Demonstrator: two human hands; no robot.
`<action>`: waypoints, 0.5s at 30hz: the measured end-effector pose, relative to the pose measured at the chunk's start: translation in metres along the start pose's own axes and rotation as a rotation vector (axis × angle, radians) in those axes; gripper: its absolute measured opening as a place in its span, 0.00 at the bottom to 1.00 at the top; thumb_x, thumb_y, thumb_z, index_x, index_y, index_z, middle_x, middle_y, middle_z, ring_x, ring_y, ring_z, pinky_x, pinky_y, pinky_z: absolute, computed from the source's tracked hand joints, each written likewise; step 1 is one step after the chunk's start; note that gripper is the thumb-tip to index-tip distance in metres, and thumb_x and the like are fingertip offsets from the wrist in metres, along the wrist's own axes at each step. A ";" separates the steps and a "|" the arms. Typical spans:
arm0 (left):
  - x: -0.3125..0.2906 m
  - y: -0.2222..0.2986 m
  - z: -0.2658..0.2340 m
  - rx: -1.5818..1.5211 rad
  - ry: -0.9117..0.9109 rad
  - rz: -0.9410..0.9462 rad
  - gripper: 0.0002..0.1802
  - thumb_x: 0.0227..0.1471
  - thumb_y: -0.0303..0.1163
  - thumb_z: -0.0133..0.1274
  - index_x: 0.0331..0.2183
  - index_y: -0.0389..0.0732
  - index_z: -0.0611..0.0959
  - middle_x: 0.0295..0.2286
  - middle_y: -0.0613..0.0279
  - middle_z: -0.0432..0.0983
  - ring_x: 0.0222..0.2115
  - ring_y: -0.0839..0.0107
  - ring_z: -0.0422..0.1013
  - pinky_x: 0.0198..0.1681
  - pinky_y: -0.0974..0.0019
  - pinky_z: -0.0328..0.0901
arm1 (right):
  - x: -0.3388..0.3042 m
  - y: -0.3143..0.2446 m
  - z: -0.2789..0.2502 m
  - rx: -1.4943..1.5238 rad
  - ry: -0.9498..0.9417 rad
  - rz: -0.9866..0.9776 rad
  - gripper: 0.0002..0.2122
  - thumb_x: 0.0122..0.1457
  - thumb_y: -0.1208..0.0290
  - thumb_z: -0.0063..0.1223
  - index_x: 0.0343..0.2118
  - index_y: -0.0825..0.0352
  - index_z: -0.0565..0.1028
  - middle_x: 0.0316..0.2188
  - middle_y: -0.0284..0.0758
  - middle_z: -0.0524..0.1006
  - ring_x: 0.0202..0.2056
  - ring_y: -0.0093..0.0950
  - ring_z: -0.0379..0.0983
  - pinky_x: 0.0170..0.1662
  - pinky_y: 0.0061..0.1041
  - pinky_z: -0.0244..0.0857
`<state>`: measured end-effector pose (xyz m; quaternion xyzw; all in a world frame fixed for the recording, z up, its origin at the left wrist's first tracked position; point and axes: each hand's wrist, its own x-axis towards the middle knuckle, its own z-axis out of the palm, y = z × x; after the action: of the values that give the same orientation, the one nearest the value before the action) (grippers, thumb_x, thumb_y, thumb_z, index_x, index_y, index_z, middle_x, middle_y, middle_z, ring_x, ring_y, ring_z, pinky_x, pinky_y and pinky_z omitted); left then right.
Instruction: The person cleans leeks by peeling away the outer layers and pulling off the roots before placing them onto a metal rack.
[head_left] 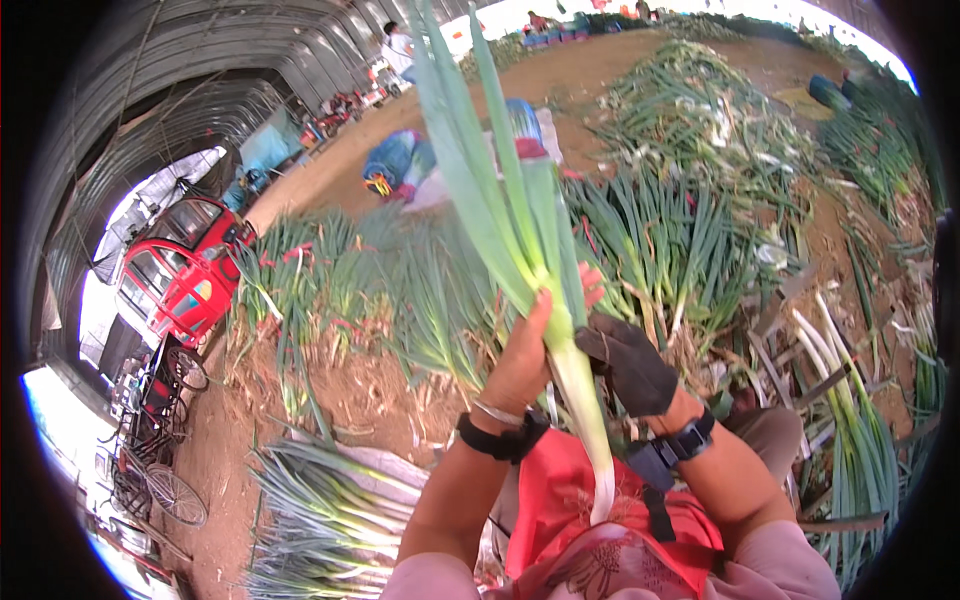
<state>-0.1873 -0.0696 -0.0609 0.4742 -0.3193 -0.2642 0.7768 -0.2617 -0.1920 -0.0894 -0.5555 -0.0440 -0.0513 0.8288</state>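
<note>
A large green onion point(583, 405) stands upright before my chest, its white root end low against the red apron point(540, 510) and its long green leaves reaching the top of the view. Bare and wearing a bracelet and black wristband, my left hand point(522, 355) wraps round the stalk where the leaves fan out; its fingertips show on the far side. My right hand point(635, 370), in a dark glove, is closed against the stalk's right side just below. The stalk hides some of its fingertips.
Cleaned green onions point(330, 515) lie in a pile at lower left, and more stalks point(850, 420) rest by a metal frame at right. Bundles point(670, 240) stand ahead on the dirt floor. A red three-wheeler point(180, 270) and a bicycle point(175, 495) are at left.
</note>
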 end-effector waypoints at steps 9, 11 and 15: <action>-0.002 0.001 0.003 0.420 0.348 -0.106 0.29 0.62 0.48 0.38 0.53 0.32 0.68 0.45 0.54 0.73 0.43 0.69 0.72 0.44 0.68 0.67 | -0.007 -0.019 0.004 -0.789 0.184 -0.226 0.13 0.58 0.66 0.50 0.24 0.72 0.67 0.18 0.43 0.64 0.21 0.32 0.61 0.25 0.34 0.55; 0.000 -0.009 0.000 0.462 0.340 0.063 0.26 0.62 0.42 0.41 0.52 0.32 0.68 0.42 0.55 0.74 0.38 0.71 0.73 0.42 0.69 0.67 | -0.001 -0.026 0.009 -0.804 0.298 -0.181 0.14 0.56 0.62 0.48 0.26 0.71 0.70 0.22 0.51 0.70 0.23 0.47 0.67 0.29 0.40 0.60; -0.004 -0.003 0.014 0.295 0.438 0.101 0.14 0.59 0.39 0.48 0.41 0.39 0.73 0.30 0.67 0.71 0.30 0.73 0.71 0.37 0.67 0.67 | -0.007 0.005 -0.026 -0.296 0.210 -0.082 0.13 0.60 0.63 0.47 0.32 0.70 0.72 0.24 0.38 0.74 0.24 0.34 0.71 0.30 0.31 0.66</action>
<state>-0.2010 -0.0761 -0.0600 0.6118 -0.2016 -0.0668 0.7620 -0.2681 -0.2137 -0.1046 -0.6609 0.0282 -0.1485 0.7351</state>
